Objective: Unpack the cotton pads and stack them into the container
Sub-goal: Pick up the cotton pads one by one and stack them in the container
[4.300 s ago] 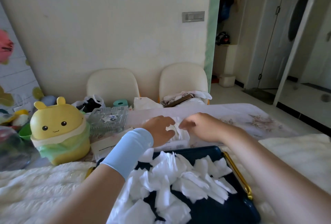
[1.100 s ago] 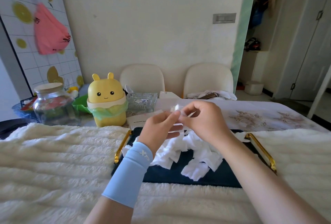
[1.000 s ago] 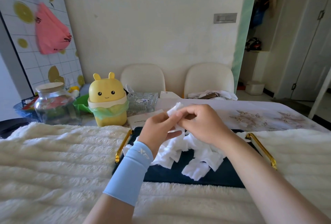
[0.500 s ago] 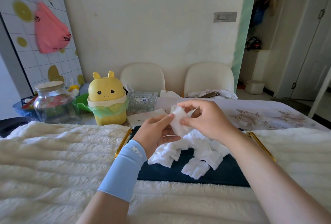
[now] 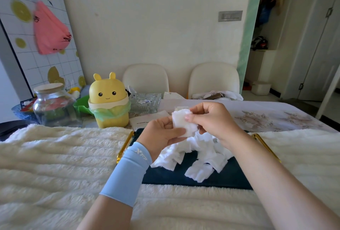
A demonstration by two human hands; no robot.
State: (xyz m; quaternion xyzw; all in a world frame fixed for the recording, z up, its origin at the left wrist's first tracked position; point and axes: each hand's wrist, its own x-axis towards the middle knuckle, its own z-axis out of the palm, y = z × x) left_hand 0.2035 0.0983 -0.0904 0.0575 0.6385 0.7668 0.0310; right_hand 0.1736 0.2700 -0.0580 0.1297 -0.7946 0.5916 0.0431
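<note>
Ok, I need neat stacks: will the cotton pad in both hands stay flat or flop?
Probably floppy: the cotton pad bends where the left hand and right hand pinch it. Likely light; the loose pads on the tray lie rumpled.

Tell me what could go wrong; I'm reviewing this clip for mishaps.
The cotton pad pinched between left hand and right hand could tear or drop if tugged. The loose pile on the tray lies near its front edge, so pads might slide onto the blanket and pick up lint.

Cotton pad point(image 5: 184, 123) between left grip point(image 5: 161, 135) and right grip point(image 5: 213, 121)
</note>
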